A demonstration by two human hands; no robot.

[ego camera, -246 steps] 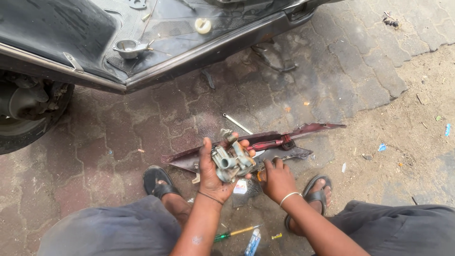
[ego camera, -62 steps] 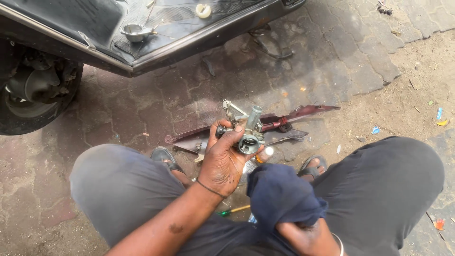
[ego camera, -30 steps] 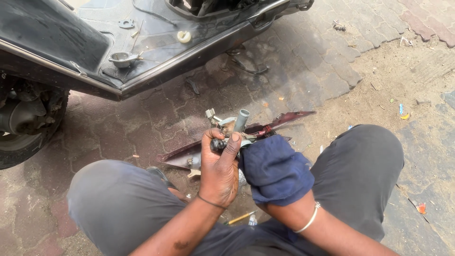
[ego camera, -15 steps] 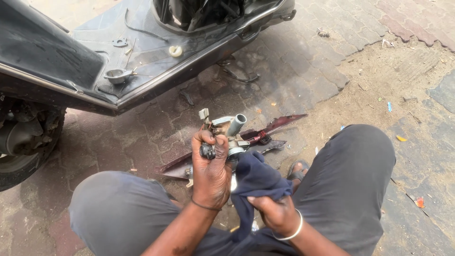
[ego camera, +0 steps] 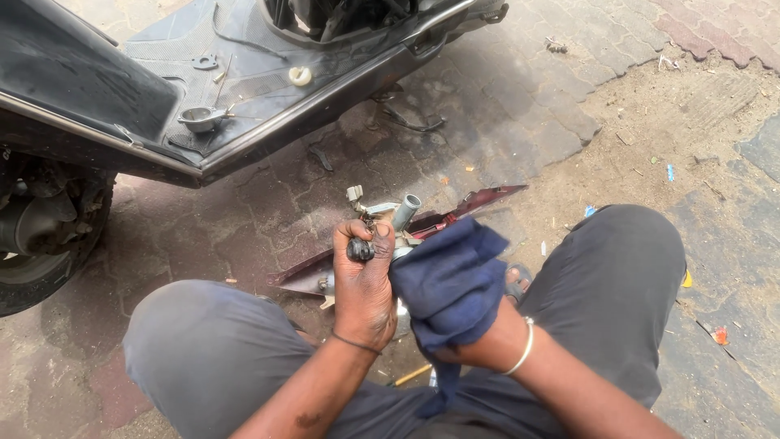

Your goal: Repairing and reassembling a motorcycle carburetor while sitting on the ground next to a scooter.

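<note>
My left hand grips a small metal engine part, a carburettor-like piece with a grey tube sticking up. My right hand is mostly wrapped in a dark blue cloth and presses it against the right side of the part. Both hands hover between my knees, above a dark red plastic panel lying on the paving.
A scooter's black footboard stands ahead with a small metal bowl and a white ring on it. Its wheel is at the left. A screwdriver lies by my feet. Bits of litter dot the paving at the right.
The cloth has come up from my lap onto the part, and now covers my right hand against it. My view has drifted slightly; the left hand keeps its grip.
</note>
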